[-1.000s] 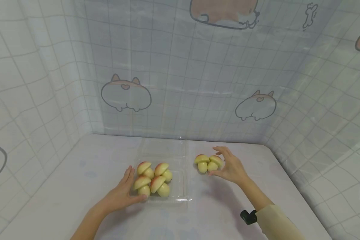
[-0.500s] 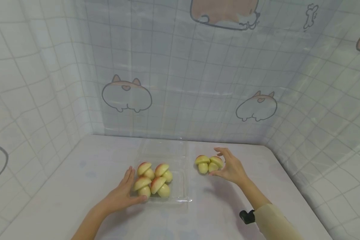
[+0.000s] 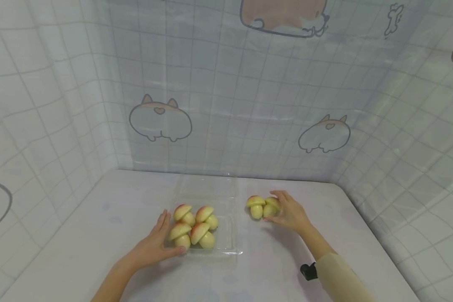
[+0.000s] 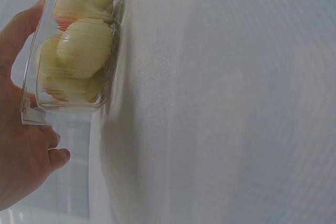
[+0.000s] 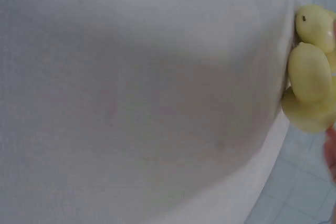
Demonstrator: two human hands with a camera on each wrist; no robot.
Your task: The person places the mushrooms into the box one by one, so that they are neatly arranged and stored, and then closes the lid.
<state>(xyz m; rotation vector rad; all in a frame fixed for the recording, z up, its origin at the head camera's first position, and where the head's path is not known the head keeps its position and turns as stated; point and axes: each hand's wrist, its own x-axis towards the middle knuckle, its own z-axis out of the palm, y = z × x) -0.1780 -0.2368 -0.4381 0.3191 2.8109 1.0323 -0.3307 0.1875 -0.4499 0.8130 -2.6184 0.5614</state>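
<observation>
Several pale yellow toy mushrooms (image 3: 207, 240) with red-tinged caps lie in the left part of a clear plastic clamshell box (image 3: 226, 239). My left hand (image 3: 152, 243) rests along the box's left side, fingers extended, thumb at the front edge; the left wrist view shows the hand (image 4: 21, 145) against the box wall. To the right of the box, two more toy mushrooms lie side by side on the table. My right hand (image 3: 292, 214) pinches the right toy mushroom (image 3: 269, 209) between thumb and fingers, partly covering it. The left toy mushroom (image 3: 256, 211) of that pair stands untouched.
The box's clear lid (image 3: 205, 186) lies folded back toward the rear wall. A pale cloth covers the table (image 3: 79, 235); gridded curtains with dog drawings enclose the back and sides. A black device (image 3: 308, 272) sits at the right cuff.
The right fingers have closed in on the right toy mushroom, the upper fingers coming down toward its cap. My left hand and the box have kept their place.
</observation>
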